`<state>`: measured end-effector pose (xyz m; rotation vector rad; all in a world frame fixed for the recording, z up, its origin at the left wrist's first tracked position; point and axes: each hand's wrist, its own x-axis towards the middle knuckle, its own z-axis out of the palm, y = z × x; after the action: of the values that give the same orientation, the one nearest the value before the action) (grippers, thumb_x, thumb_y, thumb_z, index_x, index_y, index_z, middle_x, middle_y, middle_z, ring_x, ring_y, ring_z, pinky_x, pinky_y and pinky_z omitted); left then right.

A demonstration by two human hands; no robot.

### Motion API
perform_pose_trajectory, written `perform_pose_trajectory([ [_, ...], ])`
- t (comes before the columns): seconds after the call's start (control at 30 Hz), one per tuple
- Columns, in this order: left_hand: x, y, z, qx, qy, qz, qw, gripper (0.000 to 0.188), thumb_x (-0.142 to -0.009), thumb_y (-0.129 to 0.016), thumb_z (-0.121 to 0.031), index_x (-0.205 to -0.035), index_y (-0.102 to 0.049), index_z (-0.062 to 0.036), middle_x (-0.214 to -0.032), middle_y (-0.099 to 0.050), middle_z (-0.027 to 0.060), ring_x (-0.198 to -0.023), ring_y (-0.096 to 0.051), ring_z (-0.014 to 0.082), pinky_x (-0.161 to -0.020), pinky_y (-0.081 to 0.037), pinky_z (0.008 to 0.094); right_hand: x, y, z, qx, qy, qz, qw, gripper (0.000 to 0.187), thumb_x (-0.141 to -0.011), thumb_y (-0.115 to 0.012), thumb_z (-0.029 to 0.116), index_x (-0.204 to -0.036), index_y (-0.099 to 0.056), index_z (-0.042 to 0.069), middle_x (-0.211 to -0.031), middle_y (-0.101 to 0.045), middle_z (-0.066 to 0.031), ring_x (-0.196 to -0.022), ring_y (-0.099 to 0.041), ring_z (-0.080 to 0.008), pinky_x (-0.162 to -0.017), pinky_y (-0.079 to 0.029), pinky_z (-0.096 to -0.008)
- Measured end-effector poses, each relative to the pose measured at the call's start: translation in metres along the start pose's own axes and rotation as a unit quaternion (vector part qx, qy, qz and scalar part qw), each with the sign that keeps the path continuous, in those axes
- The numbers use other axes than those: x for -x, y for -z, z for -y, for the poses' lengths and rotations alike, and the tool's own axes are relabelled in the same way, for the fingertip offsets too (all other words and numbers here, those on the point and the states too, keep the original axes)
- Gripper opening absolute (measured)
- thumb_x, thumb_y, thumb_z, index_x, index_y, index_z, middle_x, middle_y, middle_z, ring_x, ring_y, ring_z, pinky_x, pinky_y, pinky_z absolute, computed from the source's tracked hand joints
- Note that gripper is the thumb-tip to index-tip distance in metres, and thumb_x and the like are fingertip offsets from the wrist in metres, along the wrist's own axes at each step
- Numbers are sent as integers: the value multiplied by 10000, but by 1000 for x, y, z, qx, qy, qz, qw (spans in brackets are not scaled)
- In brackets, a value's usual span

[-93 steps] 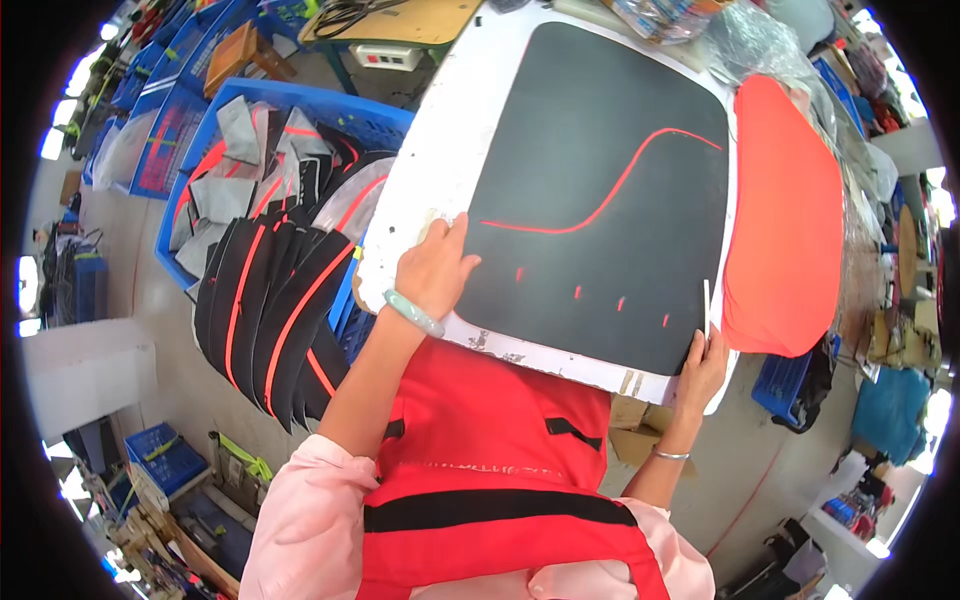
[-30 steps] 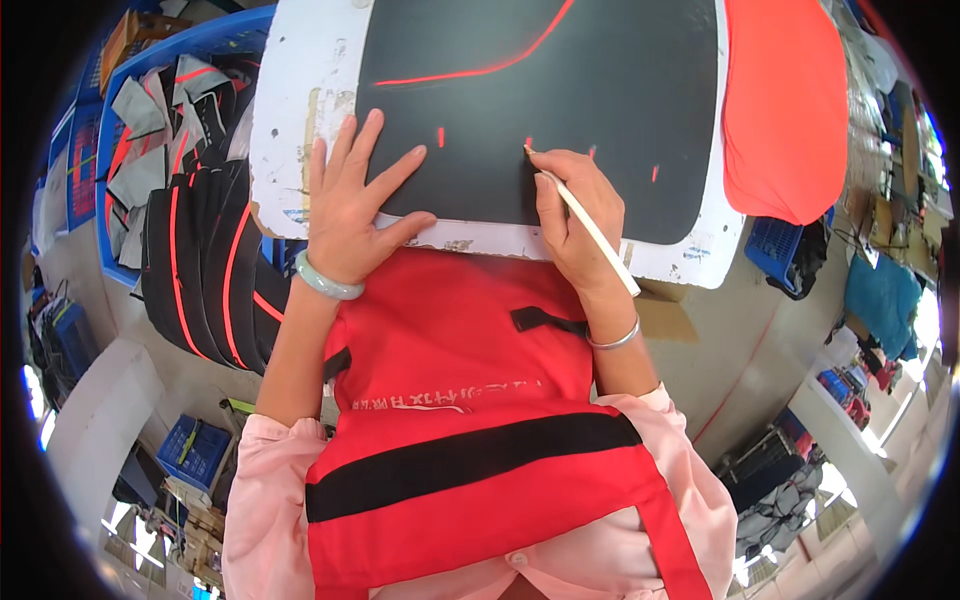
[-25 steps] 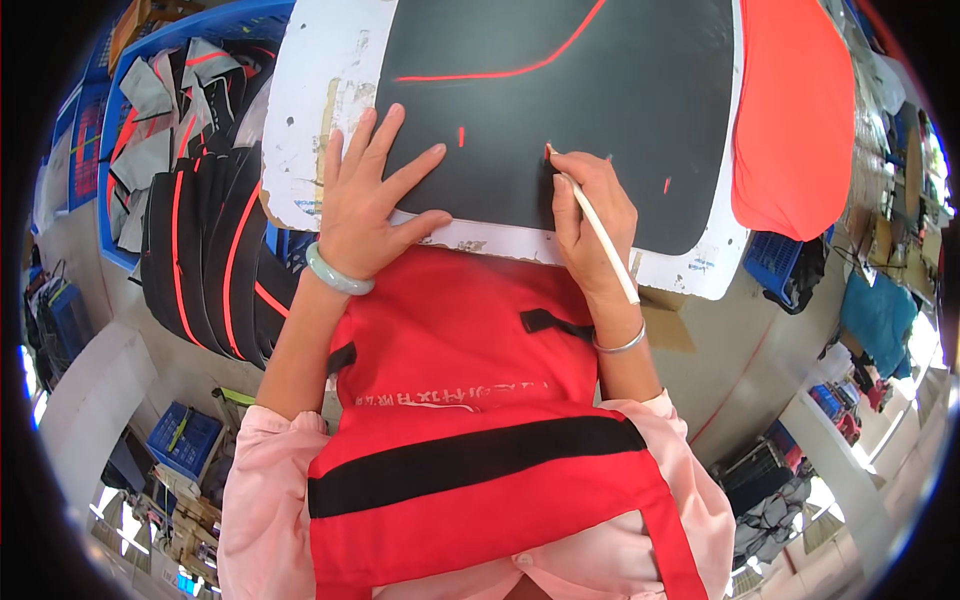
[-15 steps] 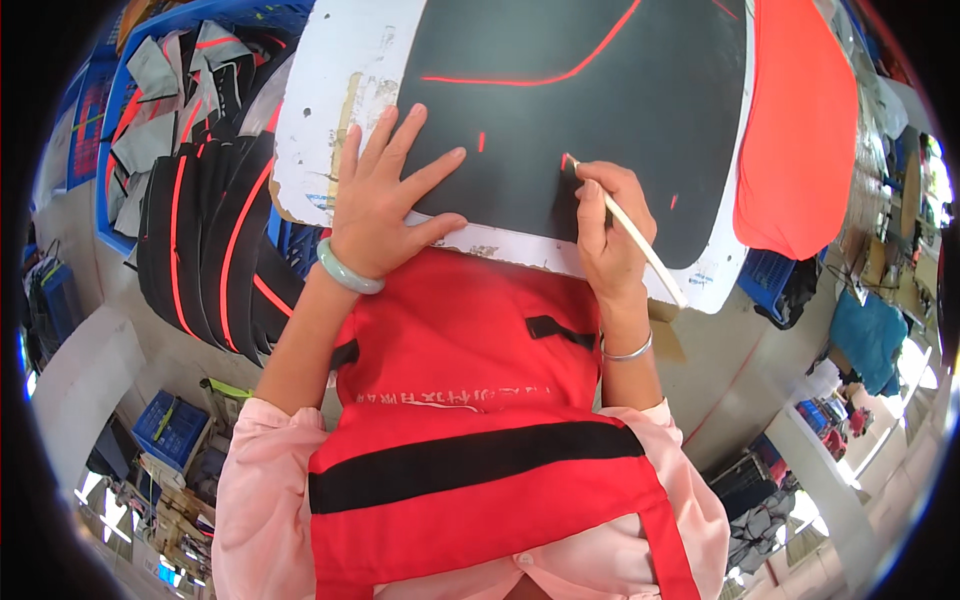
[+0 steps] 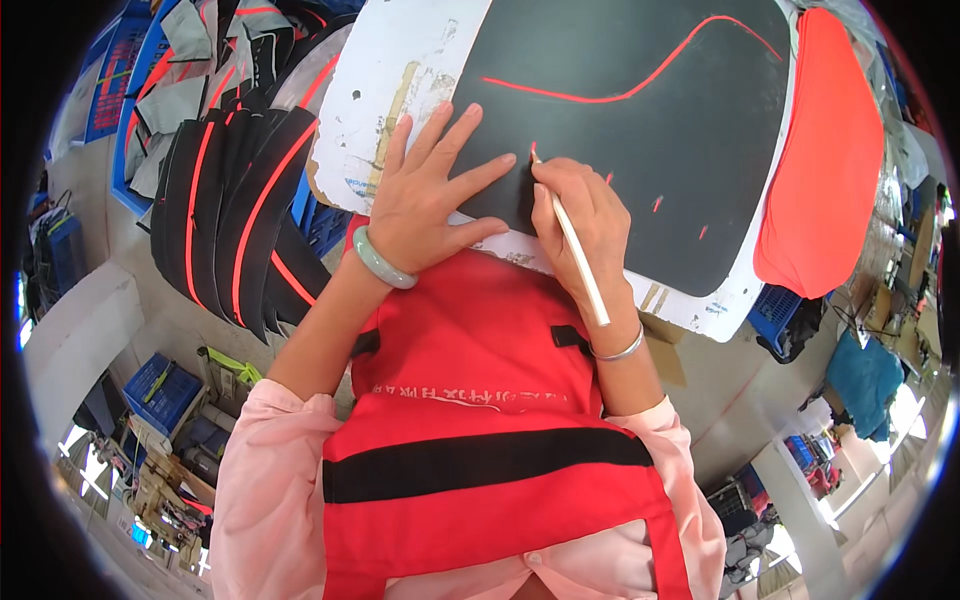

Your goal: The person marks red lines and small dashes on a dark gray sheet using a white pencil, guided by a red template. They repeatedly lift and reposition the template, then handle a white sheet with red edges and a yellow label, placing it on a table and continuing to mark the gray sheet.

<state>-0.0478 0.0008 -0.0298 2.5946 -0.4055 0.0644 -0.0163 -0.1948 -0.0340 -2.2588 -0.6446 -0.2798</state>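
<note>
1. Slim white rod-like pencil (image 5: 580, 262): clamped in your right hand (image 5: 590, 205), likely light, stiff, best held near its tip
2. Your left hand (image 5: 430, 208): fingers spread apart, over the lower-left edge of the flat, matte-black, round-cornered sheet (image 5: 650, 140)
3. Sheet lies on a worn white board (image 5: 400, 45); probably thin, pliable; steady its edges

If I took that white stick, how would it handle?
The white stick is probably light, being so slim. It looks stiff, running straight from the right hand. Its long, narrow shaft might roll if pushed.
</note>
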Motion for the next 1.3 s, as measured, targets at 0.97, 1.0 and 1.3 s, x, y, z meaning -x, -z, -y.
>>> perform_pose_trajectory([
  [0.97, -69, 47, 9, 549, 283, -60, 784, 436, -972, -536, -178, -1370, -461, -16, -1274, -559, 116, -1133, -552, 177, -942, -443, 308, 19, 152, -121, 151, -397, -229, 876, 234, -870, -508, 151, -1027, -638, 36, -1009, -589, -162, -888, -596, -345, -772, -478, -431],
  [1.0, -78, 46, 13, 571, 297, -72, 762, 424, -967, -549, -172, -1353, -479, -11, -1228, -589, 103, -1075, -585, 159, -897, -473, 280, 18, 148, -122, 142, -393, -213, 883, 235, -871, -507, 149, -1035, -636, 41, -1007, -589, -162, -880, -598, -348, -771, -479, -434],
  [1.3, -74, 54, 75, 540, 342, 30, 768, 292, -956, -564, -159, -1210, -569, -14, -1074, -656, 82, -915, -653, 167, -785, -533, 285, -1, 137, -153, 269, -375, -175, 870, 304, -843, -657, 185, -1080, -611, 1, -1024, -553, -146, -787, -629, -310, -644, -511, -412],
])
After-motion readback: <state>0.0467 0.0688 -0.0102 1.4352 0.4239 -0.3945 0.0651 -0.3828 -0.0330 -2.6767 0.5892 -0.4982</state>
